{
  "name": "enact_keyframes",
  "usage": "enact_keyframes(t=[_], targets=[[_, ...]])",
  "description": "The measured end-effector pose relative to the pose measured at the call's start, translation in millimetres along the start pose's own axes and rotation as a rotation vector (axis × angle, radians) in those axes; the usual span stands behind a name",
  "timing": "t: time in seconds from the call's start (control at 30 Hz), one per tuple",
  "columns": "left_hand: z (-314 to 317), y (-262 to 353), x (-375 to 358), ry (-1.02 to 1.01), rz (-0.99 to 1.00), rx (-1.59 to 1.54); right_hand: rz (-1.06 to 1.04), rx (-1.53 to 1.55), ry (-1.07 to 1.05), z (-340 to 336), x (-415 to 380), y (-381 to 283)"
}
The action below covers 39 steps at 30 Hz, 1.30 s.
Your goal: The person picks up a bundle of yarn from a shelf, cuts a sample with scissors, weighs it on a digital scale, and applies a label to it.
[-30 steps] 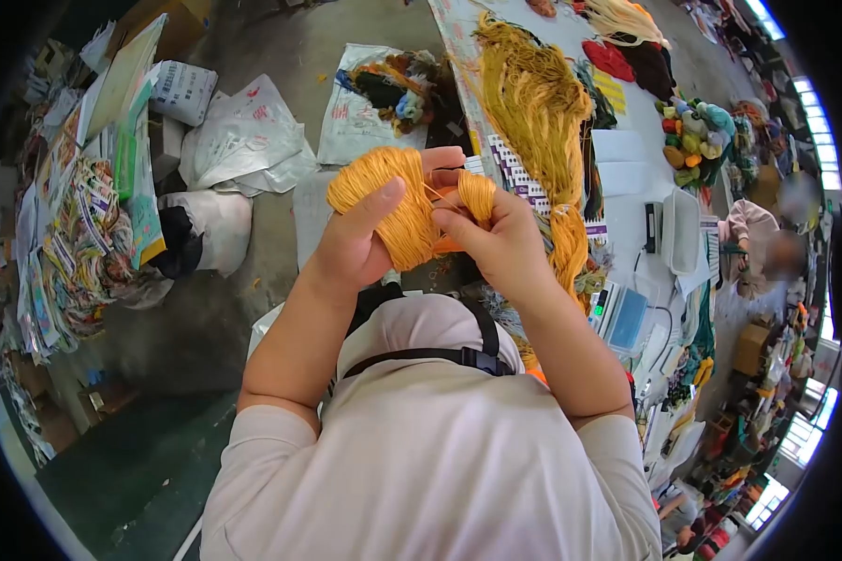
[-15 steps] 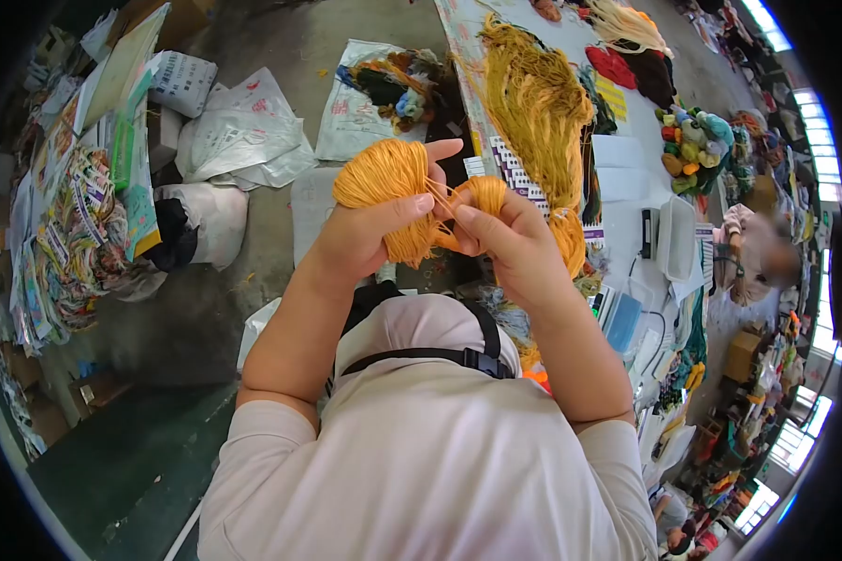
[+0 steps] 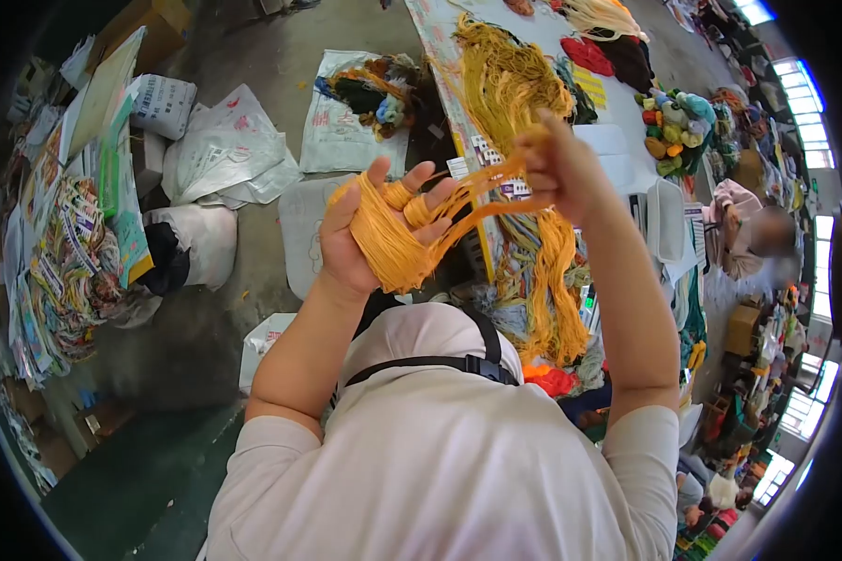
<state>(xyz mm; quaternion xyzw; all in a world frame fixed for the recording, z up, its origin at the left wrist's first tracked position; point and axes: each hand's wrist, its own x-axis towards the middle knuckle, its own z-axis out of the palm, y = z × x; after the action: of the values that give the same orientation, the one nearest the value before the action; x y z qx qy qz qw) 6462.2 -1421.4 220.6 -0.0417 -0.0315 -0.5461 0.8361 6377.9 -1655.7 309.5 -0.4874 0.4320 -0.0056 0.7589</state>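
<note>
A thick bundle of golden-orange yarn (image 3: 388, 245) is wound around my left hand (image 3: 342, 245), palm up, with its fingers spread and poking out through the strands. Up and to the right, my right hand (image 3: 569, 173) is closed in a fist, slightly smeared by motion. Loose orange strands (image 3: 482, 196) stretch in loops between the two hands, gripped at the right end by my right fingers. Beneath the right hand, on the table, lie an olive-gold hank (image 3: 510, 79) and a long orange hank (image 3: 554, 290).
The long white table (image 3: 421, 23) bears more hanks, a pile of multicoloured yarn balls (image 3: 674, 122) and a white plastic bin (image 3: 666, 220). Plastic sacks (image 3: 229, 145) lie on the floor at left, near a heap of mixed yarn (image 3: 70, 248). Another person (image 3: 734, 224) is at the far right.
My hands were close together at the yarn; now my right hand has pulled away up and right, drawing strands out. My left hand has turned palm up, fingers spread.
</note>
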Motion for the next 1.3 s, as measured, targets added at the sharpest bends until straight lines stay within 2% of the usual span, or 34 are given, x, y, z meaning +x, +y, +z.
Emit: enact_keyframes(t=[0.03,0.1,0.17,0.23,0.3,0.37,0.43,0.47,0.5,0.57,0.6,0.67,0.7,0.73,0.8,0.93,1.03,1.1,1.23,1.3], targets=[[3.1,-4.4,3.1,-0.025,-0.036,-0.006,0.055,-0.083,-0.049,13.9,-4.3,3.7],[4.4,-9.8,6.1,-0.015,-0.04,-0.007,-0.168,-0.417,-0.212,28.5,2.5,14.5],[6.0,-9.3,7.1,-0.043,-0.098,0.05,-0.184,-0.47,-0.217,63.4,-29.6,3.6],[7.7,-6.7,3.2,-0.016,-0.077,0.086,-0.266,-0.49,-0.284,64.2,-19.6,17.3],[10.8,-5.5,4.0,0.008,-0.051,0.118,-0.408,-0.8,-0.31,64.5,-28.6,22.5],[16.6,-5.6,10.6,-0.162,-0.031,0.038,-0.428,-0.764,-0.344,59.3,-41.3,29.0],[16.2,-3.2,11.9,-0.193,-0.021,0.083,-0.615,-1.088,-0.018,54.5,-58.2,25.5],[16.0,-2.2,12.1,-0.223,-0.016,0.13,-0.865,-1.163,0.09,44.6,-54.5,33.4],[16.9,-2.9,12.3,-0.221,-0.014,0.13,-0.864,-1.162,0.087,44.7,-56.0,37.9],[20.4,-7.4,14.9,-0.167,0.031,0.284,-0.931,-0.754,0.067,45.6,-59.3,46.7],[22.0,-9.5,16.4,-0.162,0.022,0.285,-0.961,-0.694,-0.018,46.9,-58.7,51.7],[24.8,-13.3,21.2,-0.218,-0.001,0.424,-0.983,-0.832,-0.072,53.0,-65.3,51.1],[24.1,-13.7,22.4,-0.224,-0.029,0.435,-0.915,-0.716,-0.184,53.9,-57.9,55.5],[25.2,-13.5,23.8,-0.222,-0.04,0.44,-0.916,-0.707,-0.177,50.7,-53.9,59.4],[28.6,-12.9,25.7,-0.253,-0.091,0.572,-0.783,-0.683,-0.263,45.6,-48.7,65.5],[35.0,-12.5,25.2,-0.263,-0.114,0.667,-0.834,-0.644,-0.294,39.8,-49.4,69.3],[46.2,-3.3,21.6,-0.171,-0.09,0.781,-0.77,-0.495,-0.303,35.6,-51.5,68.6],[53.7,0.2,19.4,-0.048,-0.082,1.039,-0.755,-0.325,-0.298,31.6,-45.8,76.0],[58.8,-7.6,18.7,0.021,-0.082,1.117,-0.724,-0.255,-0.286,30.9,-52.0,80.1],[67.2,-15.5,18.1,0.081,-0.081,1.149,-0.575,-0.048,-0.329,25.5,-54.9,78.5]])
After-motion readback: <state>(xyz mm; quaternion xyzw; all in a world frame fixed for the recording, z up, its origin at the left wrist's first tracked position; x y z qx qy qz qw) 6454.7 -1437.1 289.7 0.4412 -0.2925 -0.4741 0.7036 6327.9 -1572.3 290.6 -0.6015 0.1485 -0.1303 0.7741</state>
